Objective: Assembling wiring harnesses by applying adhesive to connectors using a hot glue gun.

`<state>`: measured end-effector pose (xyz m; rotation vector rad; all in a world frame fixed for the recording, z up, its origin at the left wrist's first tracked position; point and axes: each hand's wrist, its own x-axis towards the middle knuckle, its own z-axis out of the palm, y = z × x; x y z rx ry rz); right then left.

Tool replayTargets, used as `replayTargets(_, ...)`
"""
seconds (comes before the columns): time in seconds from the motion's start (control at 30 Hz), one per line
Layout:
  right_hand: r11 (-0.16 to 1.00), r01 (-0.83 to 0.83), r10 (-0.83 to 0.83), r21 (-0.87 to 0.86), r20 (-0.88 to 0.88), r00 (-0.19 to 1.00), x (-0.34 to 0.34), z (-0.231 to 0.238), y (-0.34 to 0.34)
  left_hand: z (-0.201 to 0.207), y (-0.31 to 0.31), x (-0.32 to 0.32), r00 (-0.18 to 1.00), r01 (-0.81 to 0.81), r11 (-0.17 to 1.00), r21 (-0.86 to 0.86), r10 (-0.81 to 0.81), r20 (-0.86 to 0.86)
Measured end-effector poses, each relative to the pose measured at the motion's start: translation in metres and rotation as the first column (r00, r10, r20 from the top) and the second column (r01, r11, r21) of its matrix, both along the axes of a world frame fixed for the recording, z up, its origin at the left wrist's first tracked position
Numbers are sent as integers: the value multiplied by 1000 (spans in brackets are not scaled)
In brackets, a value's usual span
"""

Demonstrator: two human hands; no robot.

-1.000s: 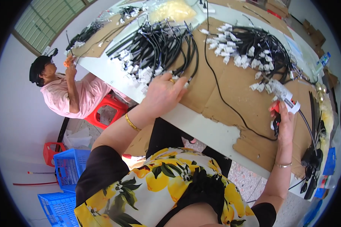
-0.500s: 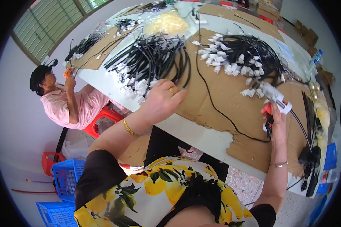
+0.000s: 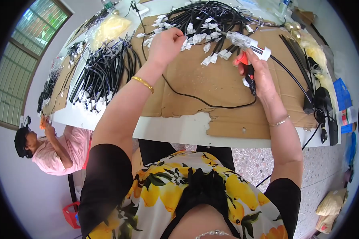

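Observation:
My right hand [image 3: 259, 73] is wrapped round a glue gun [image 3: 249, 47] with a white body, red trigger and dark handle. Cloudy wrapping covers its front, and a long black rod runs out of its back. A thin black cord [image 3: 195, 96] leads from the handle across the cardboard. My left hand [image 3: 165, 47] is at the left side of a pile of black cables [image 3: 211, 15] with white connectors [image 3: 206, 47]. Its fingers are curled, thumb and forefinger together; whatever they pinch is hidden. The gun's nozzle points toward the cables.
A second cable bundle [image 3: 103, 67] lies left, beside a yellowish plastic bag [image 3: 111, 30]. Brown cardboard [image 3: 243, 123] covers much of the white table [image 3: 163, 129]. Black rods [image 3: 295, 55] and a black adapter [image 3: 321, 99] lie right. A person in pink [image 3: 62, 151] sits at far left.
The view has swung to the right. My left hand has gone from the left cable bundle to the right-hand pile. My right hand still holds the glue gun, now close by the connectors.

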<state>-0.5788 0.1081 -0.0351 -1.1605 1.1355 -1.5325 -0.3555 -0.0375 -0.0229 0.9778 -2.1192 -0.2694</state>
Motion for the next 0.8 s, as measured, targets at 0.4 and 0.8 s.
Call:
replayTargets(0.4,999,-9,5,54,82,997,-1,2,-2,17,-57,-41,979,-91,867,490,-11,203)
replayTargets(0.8,997,-51,61,-65,168,984,-5,2,2,186,-50,-37,516,669,627,399,-5,-857)
